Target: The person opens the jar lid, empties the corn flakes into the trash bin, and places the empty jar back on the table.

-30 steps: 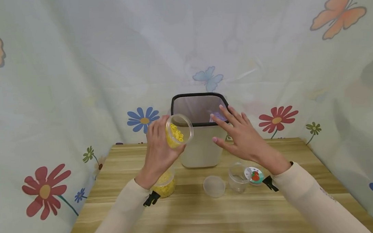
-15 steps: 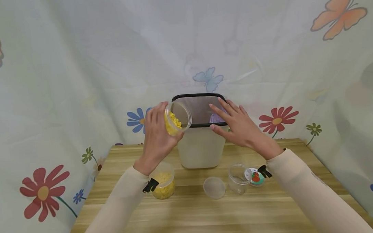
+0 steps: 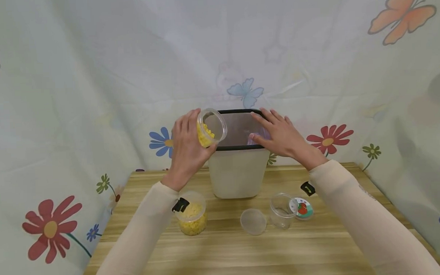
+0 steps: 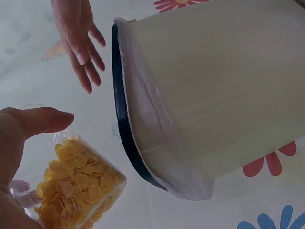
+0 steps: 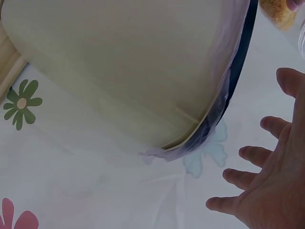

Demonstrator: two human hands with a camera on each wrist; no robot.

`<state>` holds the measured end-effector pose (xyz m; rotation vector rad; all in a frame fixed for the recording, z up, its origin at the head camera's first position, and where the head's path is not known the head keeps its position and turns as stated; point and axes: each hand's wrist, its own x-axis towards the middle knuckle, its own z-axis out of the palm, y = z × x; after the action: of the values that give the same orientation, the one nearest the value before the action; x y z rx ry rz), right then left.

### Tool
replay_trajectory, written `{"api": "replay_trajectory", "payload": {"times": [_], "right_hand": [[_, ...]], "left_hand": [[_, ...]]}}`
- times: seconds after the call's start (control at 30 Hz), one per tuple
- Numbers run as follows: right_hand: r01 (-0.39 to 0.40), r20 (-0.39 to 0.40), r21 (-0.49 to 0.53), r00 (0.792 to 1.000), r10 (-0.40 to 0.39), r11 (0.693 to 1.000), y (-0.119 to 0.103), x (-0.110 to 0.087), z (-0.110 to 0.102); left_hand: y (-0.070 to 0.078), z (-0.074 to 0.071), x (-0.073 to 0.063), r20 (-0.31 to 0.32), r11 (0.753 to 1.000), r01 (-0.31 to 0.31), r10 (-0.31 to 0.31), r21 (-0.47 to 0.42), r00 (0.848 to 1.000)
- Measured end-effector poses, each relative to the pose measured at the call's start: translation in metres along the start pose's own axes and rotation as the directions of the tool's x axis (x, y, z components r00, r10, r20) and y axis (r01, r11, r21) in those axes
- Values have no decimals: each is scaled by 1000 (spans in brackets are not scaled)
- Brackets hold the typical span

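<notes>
My left hand grips a clear plastic cup holding yellow flakes. The cup is tilted, its mouth turned right toward the trash can. That can is cream-coloured with a black rim and a thin purplish liner bag. The cup is at the left end of the rim. On the other side, my right hand hovers by the rim's right end, fingers spread and holding nothing. The right wrist view shows the same right hand apart from the can.
On the wooden table, a clear tub of yellow flakes stands at left. A round translucent lid, a clear cup and a lid with a tomato picture lie in front of the can. Patterned cloth hangs behind.
Both hands have risen to the height of the can's rim. The left hand has brought the tilted cup up with it, and the flakes are still inside.
</notes>
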<state>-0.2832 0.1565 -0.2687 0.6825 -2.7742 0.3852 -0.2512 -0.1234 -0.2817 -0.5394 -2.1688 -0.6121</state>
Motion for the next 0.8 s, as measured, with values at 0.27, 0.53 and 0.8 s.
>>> {"api": "replay_trajectory", "payload": {"times": [0.27, 0.53, 0.8], "right_hand": [[-37, 38, 17, 999, 36, 999, 12, 9, 2], [-61, 69, 68, 996, 57, 996, 23, 20, 10], [-115, 99, 101, 990, 105, 988, 32, 27, 17]], "left_hand": [[0, 4, 12, 24, 999, 7, -8, 32, 1000], [-3, 11, 23, 39, 999, 17, -19, 48, 999], [-8, 17, 31, 58, 998, 43, -46, 52, 997]]}}
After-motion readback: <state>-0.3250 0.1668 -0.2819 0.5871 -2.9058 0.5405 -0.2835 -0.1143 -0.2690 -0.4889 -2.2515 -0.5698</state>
